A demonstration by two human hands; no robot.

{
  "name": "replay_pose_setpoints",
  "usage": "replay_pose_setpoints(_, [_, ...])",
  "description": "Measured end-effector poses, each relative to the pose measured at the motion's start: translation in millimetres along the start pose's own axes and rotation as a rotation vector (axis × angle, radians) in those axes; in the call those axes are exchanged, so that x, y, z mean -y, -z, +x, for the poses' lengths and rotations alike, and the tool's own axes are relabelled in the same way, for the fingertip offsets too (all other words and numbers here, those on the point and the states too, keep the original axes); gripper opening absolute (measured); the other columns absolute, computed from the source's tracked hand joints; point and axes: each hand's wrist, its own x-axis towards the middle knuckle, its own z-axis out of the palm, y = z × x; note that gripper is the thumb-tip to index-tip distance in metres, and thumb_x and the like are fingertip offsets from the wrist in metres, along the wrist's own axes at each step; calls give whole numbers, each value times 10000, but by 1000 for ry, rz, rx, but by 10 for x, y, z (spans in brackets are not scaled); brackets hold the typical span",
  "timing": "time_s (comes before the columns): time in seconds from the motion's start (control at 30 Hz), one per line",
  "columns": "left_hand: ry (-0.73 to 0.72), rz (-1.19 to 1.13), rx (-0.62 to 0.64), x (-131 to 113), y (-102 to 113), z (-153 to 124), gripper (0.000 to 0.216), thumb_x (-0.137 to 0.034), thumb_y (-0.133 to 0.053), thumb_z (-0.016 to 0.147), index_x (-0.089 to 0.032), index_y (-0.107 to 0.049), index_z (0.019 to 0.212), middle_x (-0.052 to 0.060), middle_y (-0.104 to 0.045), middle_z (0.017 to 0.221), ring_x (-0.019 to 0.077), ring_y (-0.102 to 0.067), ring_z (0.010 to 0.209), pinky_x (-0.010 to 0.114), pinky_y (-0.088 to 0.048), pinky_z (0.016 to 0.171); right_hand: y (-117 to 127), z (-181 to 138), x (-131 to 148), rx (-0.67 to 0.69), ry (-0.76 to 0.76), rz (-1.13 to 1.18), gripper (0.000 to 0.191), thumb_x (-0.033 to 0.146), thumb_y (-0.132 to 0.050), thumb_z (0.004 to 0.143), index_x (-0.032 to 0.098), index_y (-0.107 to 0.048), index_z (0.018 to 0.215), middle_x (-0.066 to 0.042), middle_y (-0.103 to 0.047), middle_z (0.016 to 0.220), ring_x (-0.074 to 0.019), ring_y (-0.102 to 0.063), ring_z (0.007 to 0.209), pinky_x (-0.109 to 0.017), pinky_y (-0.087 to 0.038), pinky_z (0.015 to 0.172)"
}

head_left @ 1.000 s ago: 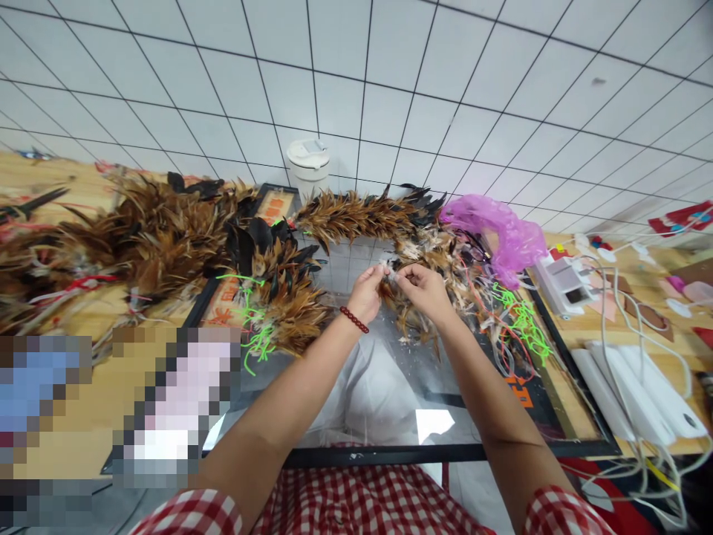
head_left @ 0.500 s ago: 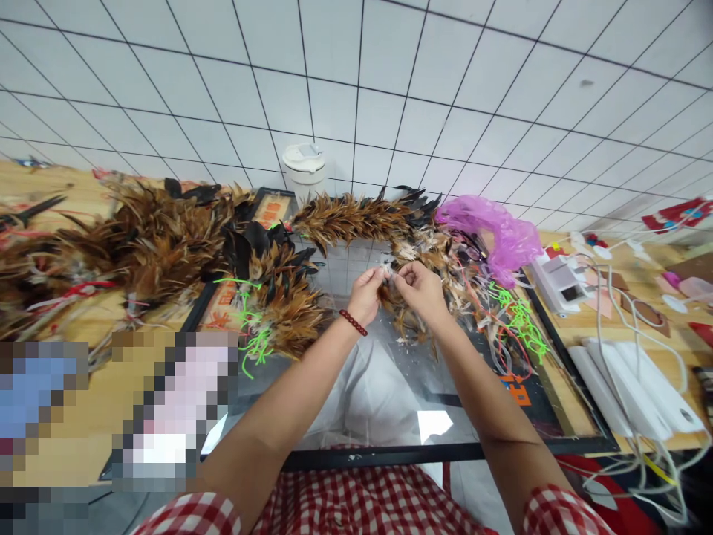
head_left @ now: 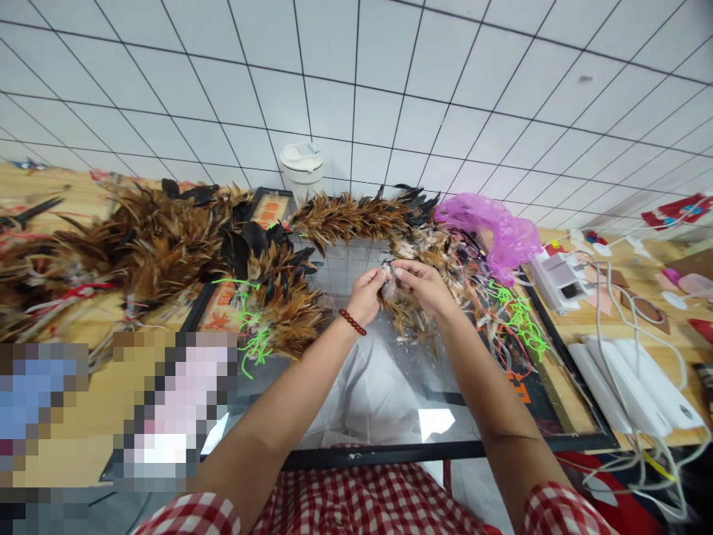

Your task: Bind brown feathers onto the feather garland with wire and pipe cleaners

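Observation:
My left hand (head_left: pixel 367 292) and my right hand (head_left: pixel 422 283) meet above the glass plate (head_left: pixel 384 386), fingers pinched together on a small bunch of brown and whitish feathers (head_left: pixel 390 282). More loose brown feathers (head_left: pixel 415 316) hang and lie just below my right hand. A red bead bracelet (head_left: pixel 352 321) sits on my left wrist. A bundle of brown and black feathers with green ties (head_left: pixel 275 297) lies to the left of my left hand.
A long feather string (head_left: pixel 356 212) lies beyond my hands, a big feather heap (head_left: pixel 139 238) at the left. A white lidded cup (head_left: pixel 301 167) stands by the tiled wall. Pink plastic bag (head_left: pixel 490 230), green and red ties (head_left: pixel 518 319), white devices and cables (head_left: pixel 629 371) are at the right.
My hands have drawn closer together on the small feather bunch; the view has shifted slightly. Nothing else on the table has moved.

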Motion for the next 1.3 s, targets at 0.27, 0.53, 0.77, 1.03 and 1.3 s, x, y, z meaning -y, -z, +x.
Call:
replay_pose_setpoints(0.27, [12,33,41,-12,1,-24,262,-329,-760,702,-132,-592,660,-17,-563,565,70,-527,491,206,-410,505,-15,22,-88,-38,178,-112,232,408,-747,689,195,-688,759,-2,-666,655,-135,-577,588,-291,-468,630])
replay_pose_setpoints(0.53, [15,70,-13,40,4,-6,341,-400,-795,631,-130,-599,703,3,-639,663,107,-606,564,235,-481,532,193,-15,79,129,516,-570,141,306,-628,838,199,-660,752,-23,-642,771,-151,-595,758,-301,-466,765])
replay_pose_setpoints(0.77, [16,217,95,54,16,-47,377,-466,-763,658,-124,-624,734,6,-627,594,84,-564,476,207,-430,465,110,-76,151,72,580,-715,159,276,-579,867,215,-673,754,-47,-634,800,-175,-589,791,-318,-459,767])
replay_pose_setpoints(1.03, [136,69,101,-66,-59,-45,223,-308,-756,713,-119,-636,715,35,-657,653,110,-623,610,241,-508,634,159,-21,57,-124,465,-593,153,364,-649,807,220,-701,814,-45,-642,844,-178,-584,794,-329,-466,786])
replay_pose_setpoints(1.3, [206,-320,-177,-343,-203,-33,160,-191,-563,863,-167,-604,710,44,-700,916,124,-648,778,307,-531,807,80,-18,30,199,115,-235,374,535,-690,726,187,-695,863,-7,-646,772,-132,-554,697,-275,-454,697])
